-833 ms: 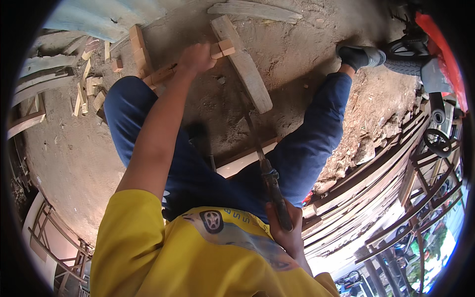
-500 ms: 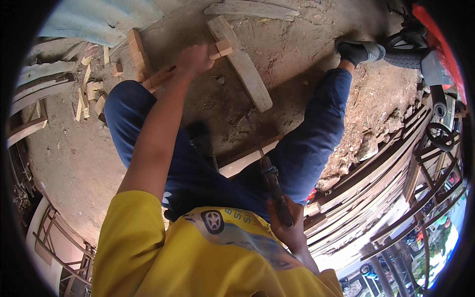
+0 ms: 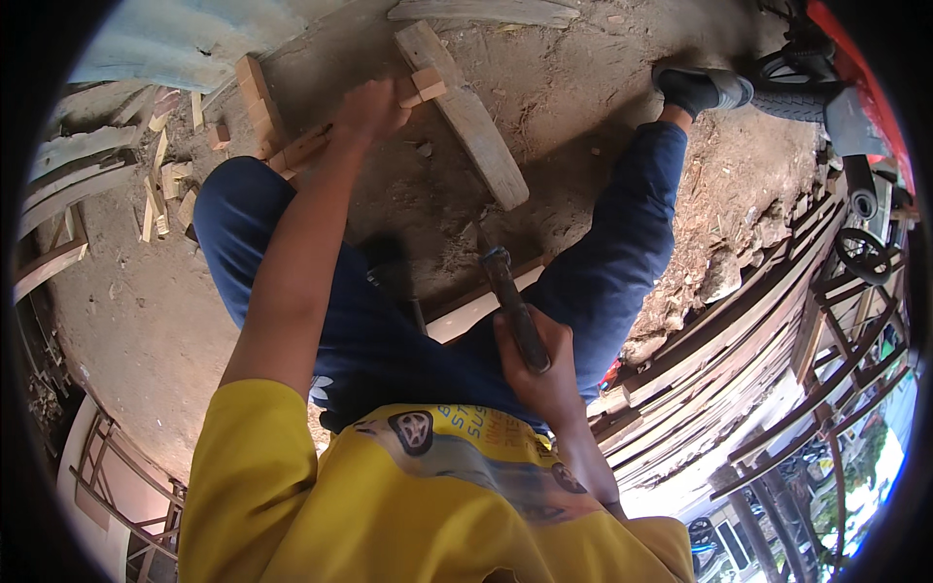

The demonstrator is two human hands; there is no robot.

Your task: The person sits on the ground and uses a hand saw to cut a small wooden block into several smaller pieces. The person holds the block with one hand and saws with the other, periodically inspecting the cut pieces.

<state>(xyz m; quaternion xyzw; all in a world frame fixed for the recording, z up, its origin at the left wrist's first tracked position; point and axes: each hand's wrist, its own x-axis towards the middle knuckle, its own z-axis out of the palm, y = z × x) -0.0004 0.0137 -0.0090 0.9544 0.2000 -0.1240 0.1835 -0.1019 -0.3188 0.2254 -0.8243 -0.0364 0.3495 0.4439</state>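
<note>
My left hand [image 3: 371, 115] is closed around a wooden stick that runs out from both sides of the fist. At its far end a short wooden block [image 3: 428, 82] sits over the grey plank [image 3: 486, 141] on the ground; whether it touches cannot be told. In my right hand [image 3: 544, 364], held between my thighs, is a dark-handled tool [image 3: 513, 311] with a metal collar. A narrow metal end points forward from it, seen almost edge-on, so its kind is unclear.
Stacked wooden bars [image 3: 260, 107] lie by my left knee, with scattered offcuts [image 3: 165, 189] further left. A metal sheet [image 3: 185, 44] stands at far left. Long boards [image 3: 719, 330] are piled on the right. A wheel [image 3: 792, 105] is beyond my right foot.
My right hand has moved forward and left with the tool, out over my lap. The left hand, still gripping the wooden stick, has shifted slightly left in the view.
</note>
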